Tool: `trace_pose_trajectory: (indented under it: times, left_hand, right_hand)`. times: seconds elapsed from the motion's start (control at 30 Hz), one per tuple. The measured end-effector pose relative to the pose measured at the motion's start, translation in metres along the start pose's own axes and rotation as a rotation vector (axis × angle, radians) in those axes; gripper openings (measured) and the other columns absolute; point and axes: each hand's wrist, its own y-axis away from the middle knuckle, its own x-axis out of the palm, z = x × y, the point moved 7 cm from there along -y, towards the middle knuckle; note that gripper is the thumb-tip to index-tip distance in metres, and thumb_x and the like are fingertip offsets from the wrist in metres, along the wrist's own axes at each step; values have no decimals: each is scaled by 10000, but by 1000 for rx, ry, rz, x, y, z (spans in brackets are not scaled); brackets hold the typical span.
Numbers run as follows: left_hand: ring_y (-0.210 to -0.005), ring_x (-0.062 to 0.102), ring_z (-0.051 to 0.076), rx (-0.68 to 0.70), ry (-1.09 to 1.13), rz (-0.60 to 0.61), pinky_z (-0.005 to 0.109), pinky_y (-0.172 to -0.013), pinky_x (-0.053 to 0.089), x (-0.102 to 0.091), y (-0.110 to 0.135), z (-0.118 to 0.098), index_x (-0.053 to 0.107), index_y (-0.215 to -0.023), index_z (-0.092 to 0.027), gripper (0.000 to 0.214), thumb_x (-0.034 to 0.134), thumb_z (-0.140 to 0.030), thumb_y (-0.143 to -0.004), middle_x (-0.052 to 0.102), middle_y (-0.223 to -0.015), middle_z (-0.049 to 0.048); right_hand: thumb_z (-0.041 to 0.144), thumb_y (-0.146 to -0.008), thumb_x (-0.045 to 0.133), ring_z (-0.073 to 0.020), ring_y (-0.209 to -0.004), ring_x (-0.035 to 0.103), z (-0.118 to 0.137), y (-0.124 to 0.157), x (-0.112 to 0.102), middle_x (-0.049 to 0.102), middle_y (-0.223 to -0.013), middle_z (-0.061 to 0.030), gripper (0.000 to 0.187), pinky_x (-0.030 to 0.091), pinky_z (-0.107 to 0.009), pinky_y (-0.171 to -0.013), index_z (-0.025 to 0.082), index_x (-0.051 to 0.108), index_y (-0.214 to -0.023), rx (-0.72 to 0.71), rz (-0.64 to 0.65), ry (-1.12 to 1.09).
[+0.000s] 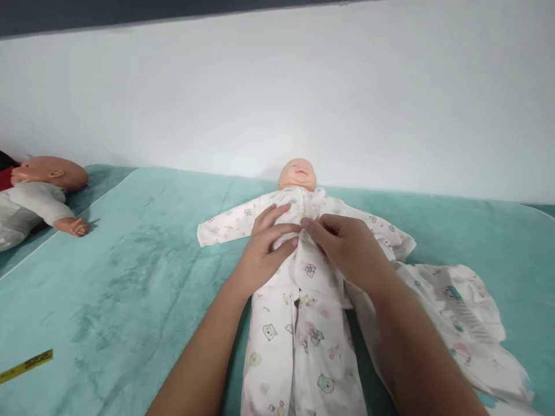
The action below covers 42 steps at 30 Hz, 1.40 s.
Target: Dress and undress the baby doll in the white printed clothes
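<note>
Both of my forearms come up from the bottom edge and meet over the chest of the baby doll (297, 173), which lies on its back in the middle of the teal blanket (130, 260), head toward the white wall (277, 86). The doll wears a white sleepsuit (303, 329) printed with small animal faces. Its sleeves are spread out to either side and its legs run down toward me between my arms.

My left grip (265, 248) rests on the doll's chest with the fingers stretched out and a little apart, released and pressing flat on the cloth, with a small fold of white showing between two of them. My right grip (349, 248) sits just beside it, knuckles up, fingers bent down onto the front opening of the suit. Its fingertips touch those of the left. The thumb is hidden, so I cannot tell whether it pinches the cloth or only presses on it.

A second printed garment (459, 323) lies crumpled on the blanket at my right, touching the doll's sleeve. Far off at the left edge lies another doll (41, 193) in a pale top, well apart from my hands. A yellow strip (26, 366) lies at the lower left.
</note>
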Motion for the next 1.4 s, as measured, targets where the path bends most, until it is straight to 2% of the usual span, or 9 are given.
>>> trace_pose_trajectory:
  times: [0.1, 0.2, 0.4, 0.53, 0.73, 0.87, 1.2, 1.3, 1.4]
  left_hand:
    - [-1481, 223, 232, 30, 1, -3, 476, -1208, 277, 1, -1, 0, 672, -1088, -301, 226, 541, -252, -910, 415, -1522, -11]
    - [-1476, 238, 228, 39, 10, -13, 475, -1195, 303, 1, -2, 1, 674, -1071, -296, 249, 517, -199, -904, 423, -1516, -4]
    - [-1464, 263, 227, -4, -10, -40, 467, -1199, 297, 0, -2, 3, 689, -1029, -284, 233, 533, -184, -887, 448, -1500, -15]
    - [-1456, 279, 228, -32, 2, -57, 460, -1195, 304, 0, -3, 2, 698, -997, -285, 191, 562, -210, -886, 462, -1489, -24]
    - [-1452, 291, 220, -42, 3, -72, 465, -1206, 284, 0, -2, 3, 706, -993, -308, 183, 569, -234, -897, 465, -1485, -45]
    - [-1443, 310, 226, -26, -2, -82, 471, -1199, 297, 1, -2, 2, 712, -984, -305, 172, 577, -244, -897, 477, -1476, -35]
    - [-1441, 311, 227, 4, -12, -79, 472, -1196, 301, 1, -2, 3, 723, -1027, -301, 202, 567, -252, -909, 485, -1474, -22]
    - [-1443, 306, 227, 2, -15, -73, 472, -1199, 294, 0, -2, 2, 715, -1034, -294, 207, 556, -244, -911, 480, -1478, -15]
    - [-1448, 296, 226, -4, -22, -60, 473, -1205, 278, 0, -2, 1, 709, -983, -287, 186, 546, -233, -909, 463, -1488, -24]
  right_hand:
    - [575, -808, 597, -104, -501, 403, 11, 8, 11, 509, -552, 22, 450, 237, -265, -492, 191, 503, -593, -77, 158, 200]
    - [539, -787, 630, -114, -525, 426, 15, 10, 17, 537, -593, 13, 414, 241, -270, -515, 195, 506, -593, -137, 154, 304]
    - [359, -803, 573, -108, -533, 405, 10, 6, 21, 520, -606, 19, 287, 242, -261, -510, 191, 466, -596, -160, 132, 333]
    - [297, -778, 533, -95, -514, 364, 6, 3, 19, 461, -567, 33, 247, 233, -260, -493, 185, 415, -593, -120, 180, 286]
    - [272, -802, 481, -90, -575, 386, 0, 2, 14, 447, -638, 38, 157, 278, -239, -515, 188, 451, -672, -105, 371, 104]
    - [258, -807, 499, -82, -586, 393, -2, 2, 10, 446, -662, 40, 133, 297, -224, -529, 185, 487, -696, -94, 431, -7]
    - [358, -831, 557, -81, -494, 400, -12, -2, 12, 444, -574, 56, 169, 287, -216, -468, 200, 579, -777, 17, 348, -149]
    - [360, -809, 574, -79, -491, 388, -15, -6, 13, 463, -576, 53, 171, 274, -219, -466, 198, 583, -756, 49, 273, -125]
    - [347, -793, 580, -82, -518, 406, -20, -12, 8, 514, -606, 43, 166, 294, -227, -502, 191, 580, -734, 77, 95, -99]
